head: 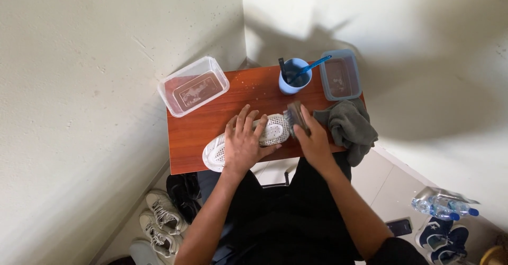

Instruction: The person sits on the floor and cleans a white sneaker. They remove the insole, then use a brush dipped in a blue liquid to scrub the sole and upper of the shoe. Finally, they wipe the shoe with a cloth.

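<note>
A white mesh shoe (272,129) lies on its side near the front edge of a small reddish wooden table (201,127). My left hand (243,143) presses flat on the middle of the shoe, fingers spread, holding it down. My right hand (313,140) grips a scrubbing brush (295,115) whose bristles rest against the shoe's right end. A grey cloth (349,127) lies crumpled beside my right hand and hangs over the table's right edge.
A blue cup (294,79) with brushes stands at the back. A clear plastic tub (193,86) sits back left, a clear container with a blue rim (340,75) back right. Shoes (161,217) lie on the floor left; water bottles (442,204), a phone (399,226) and blue sneakers (442,238) right.
</note>
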